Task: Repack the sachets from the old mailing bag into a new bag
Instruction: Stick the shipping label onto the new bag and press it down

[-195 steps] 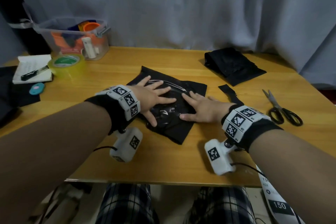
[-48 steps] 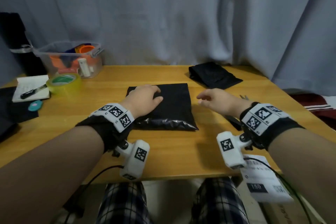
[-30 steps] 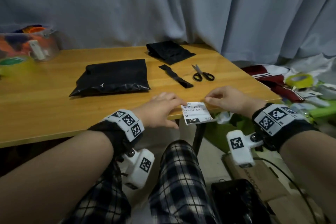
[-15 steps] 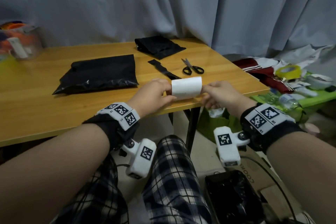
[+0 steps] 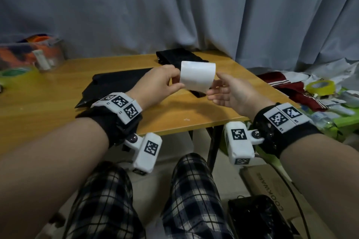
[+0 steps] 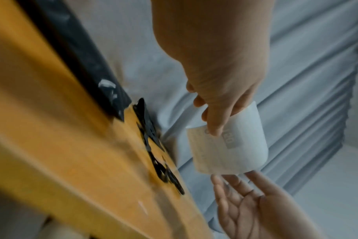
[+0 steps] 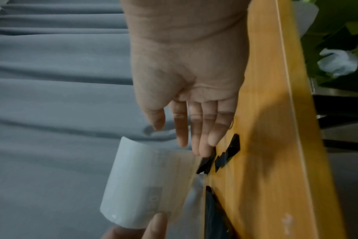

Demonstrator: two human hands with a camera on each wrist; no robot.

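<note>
A white label sheet (image 5: 197, 75), curled with its blank side towards me, hangs above the wooden table (image 5: 194, 122). My left hand (image 5: 174, 81) pinches its left edge between thumb and fingers (image 6: 215, 126). My right hand (image 5: 215, 89) is open, palm up, its straight fingers (image 7: 200, 145) at the label's (image 7: 149, 182) right edge. The filled black mailing bag (image 5: 116, 81) lies flat on the table behind my left hand. A folded black bag (image 5: 178, 57) sits at the back. A cut black strip (image 5: 198, 94) shows under the label.
Black scissors (image 6: 165, 174) lie on the table near its right edge. A clear plastic box (image 5: 33, 54) and a green tape roll (image 5: 13, 72) stand at the back left. Clutter with a yellow tape roll (image 5: 320, 87) lies right of the table, a cardboard box (image 5: 272, 190) below.
The label has gone up from the table's front edge to above the table. Both hands held it half a second ago; now the right hand's fingers are straight and only the left pinches it.
</note>
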